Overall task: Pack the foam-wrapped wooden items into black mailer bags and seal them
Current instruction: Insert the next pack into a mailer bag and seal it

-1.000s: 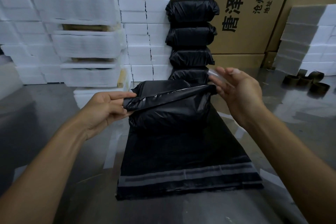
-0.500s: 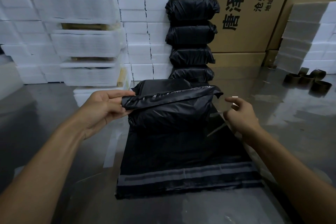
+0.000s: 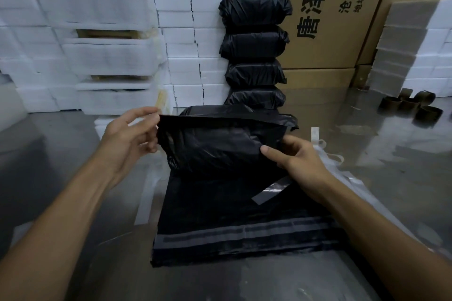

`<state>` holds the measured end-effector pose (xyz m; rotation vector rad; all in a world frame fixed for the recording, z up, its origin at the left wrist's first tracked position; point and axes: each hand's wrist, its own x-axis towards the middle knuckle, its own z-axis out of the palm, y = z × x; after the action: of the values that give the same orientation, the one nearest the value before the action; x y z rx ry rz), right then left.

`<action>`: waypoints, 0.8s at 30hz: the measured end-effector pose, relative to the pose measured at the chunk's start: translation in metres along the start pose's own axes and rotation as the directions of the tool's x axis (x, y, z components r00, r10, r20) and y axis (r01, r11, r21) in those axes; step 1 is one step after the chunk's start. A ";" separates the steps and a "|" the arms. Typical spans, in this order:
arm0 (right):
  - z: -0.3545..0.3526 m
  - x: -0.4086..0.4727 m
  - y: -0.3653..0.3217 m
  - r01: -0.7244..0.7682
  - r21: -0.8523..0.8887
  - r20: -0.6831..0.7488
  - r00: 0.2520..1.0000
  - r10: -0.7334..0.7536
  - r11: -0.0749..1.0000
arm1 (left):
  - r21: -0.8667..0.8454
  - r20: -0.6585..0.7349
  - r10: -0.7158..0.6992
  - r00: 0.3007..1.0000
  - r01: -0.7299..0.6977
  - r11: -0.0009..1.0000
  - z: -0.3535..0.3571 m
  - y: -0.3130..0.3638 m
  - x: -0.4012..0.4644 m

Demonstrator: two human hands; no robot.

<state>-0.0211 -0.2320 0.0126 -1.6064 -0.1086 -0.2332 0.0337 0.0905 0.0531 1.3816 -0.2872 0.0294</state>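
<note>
Mailer bag [image 3: 220, 146]: one, both hands' grips pinching it; left hand [image 3: 127, 139], right hand [image 3: 298, 161]; four sealed bags [image 3: 254, 49] stacked behind.

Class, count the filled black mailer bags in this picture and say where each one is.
5. Four are stacked against the white foam wall: top, second, third, bottom. The fifth is held in both hands on the table. Others may be hidden.
</note>
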 end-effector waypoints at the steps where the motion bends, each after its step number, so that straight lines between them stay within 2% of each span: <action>1: 0.001 0.000 0.002 0.012 0.017 -0.011 1.000 -0.011 1.000 | 0.022 0.039 -0.009 0.999 0.008 1.000 -0.002 -0.005 0.000; 5: 0.005 0.002 0.006 0.063 0.064 -0.046 0.997 -0.060 0.996 | 0.109 0.243 -0.142 0.960 0.119 0.987 -0.002 -0.029 -0.008; 8: 0.010 0.005 0.007 0.093 0.052 -0.053 0.994 -0.090 0.994 | 0.146 0.151 -0.111 0.982 0.089 0.985 0.014 -0.041 -0.011; 11: 0.014 0.009 0.008 0.086 0.073 -0.040 0.996 -0.084 0.994 | -0.034 0.016 -0.038 0.999 0.039 0.999 0.025 -0.049 -0.008; 15: 0.013 0.009 0.004 0.090 0.075 -0.034 0.996 -0.088 0.993 | -0.041 -0.106 0.067 0.992 -0.072 0.997 0.028 -0.052 -0.004; 18: 0.009 0.009 0.001 0.084 0.080 -0.011 0.996 -0.083 0.993 | -0.041 -0.072 0.093 0.993 -0.096 0.994 0.027 -0.051 -0.002; 20: 0.007 0.009 -0.001 0.089 0.090 -0.020 0.996 -0.088 0.992 | 0.022 -0.048 0.088 0.995 -0.087 0.996 0.026 -0.050 -0.003; 22: 0.005 0.008 -0.002 0.111 0.077 -0.029 0.994 -0.109 0.991 | 0.095 -0.069 0.084 0.994 -0.077 0.992 0.024 -0.051 -0.001; 24: 0.003 0.007 -0.003 0.136 0.052 -0.044 0.990 -0.134 0.989 | 0.090 -0.108 0.072 0.991 -0.062 0.994 0.024 -0.050 -0.001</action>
<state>-0.0148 -0.2290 0.0164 -1.5406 -0.1915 -0.3640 0.0378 0.0580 0.0090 1.4505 -0.2412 0.1764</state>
